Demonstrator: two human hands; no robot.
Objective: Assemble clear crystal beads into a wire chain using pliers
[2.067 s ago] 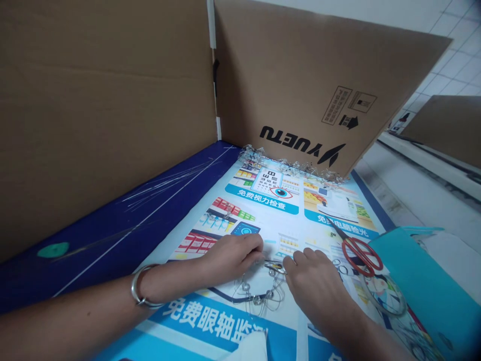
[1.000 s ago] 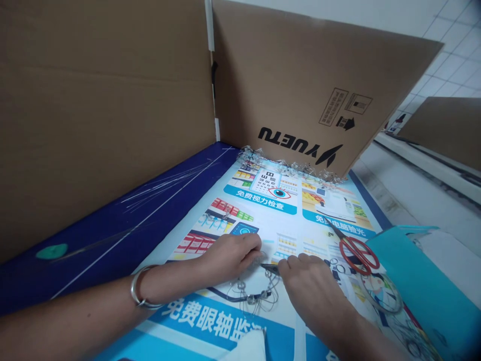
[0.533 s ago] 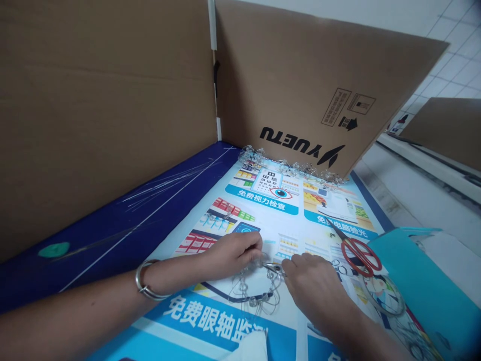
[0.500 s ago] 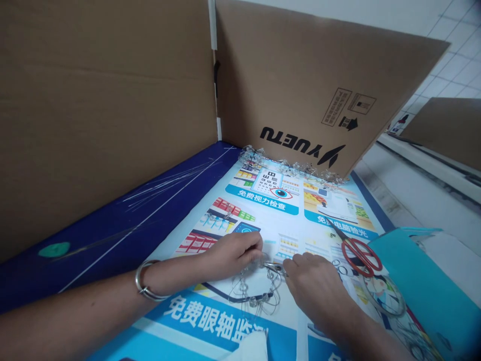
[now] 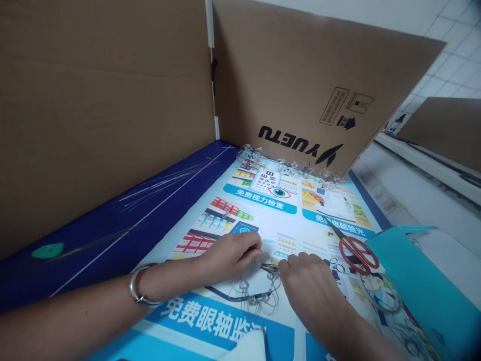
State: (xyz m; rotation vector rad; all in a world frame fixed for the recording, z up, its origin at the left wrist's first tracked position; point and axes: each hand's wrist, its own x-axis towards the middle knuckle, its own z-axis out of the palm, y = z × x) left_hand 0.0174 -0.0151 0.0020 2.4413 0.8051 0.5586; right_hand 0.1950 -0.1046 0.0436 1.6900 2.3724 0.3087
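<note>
My left hand (image 5: 240, 253) is closed in a pinch on a loop of clear beads and thin wire (image 5: 252, 300), which hangs below its fingertips over the printed sheet (image 5: 278, 220). Small metal pliers (image 5: 269, 267) reach from my right hand (image 5: 306, 276) to the beads at my left fingertips. The right fingers are wrapped round the plier handles, which they hide. What exactly the plier tips grip is too small to tell. A silver bangle (image 5: 136, 286) is on my left wrist.
Red-handled scissors (image 5: 358, 254), a wire coil (image 5: 381, 296) and a teal folder (image 5: 424, 281) lie at the right. Beaded wire pieces (image 5: 289, 166) line the foot of the cardboard panel (image 5: 315, 75). At the left are clear strands (image 5: 161, 183) and a green piece (image 5: 48, 250).
My right hand and the pliers have shifted slightly left and turned a little. The left hand keeps its pinch on the beads. The whole view has moved slightly.
</note>
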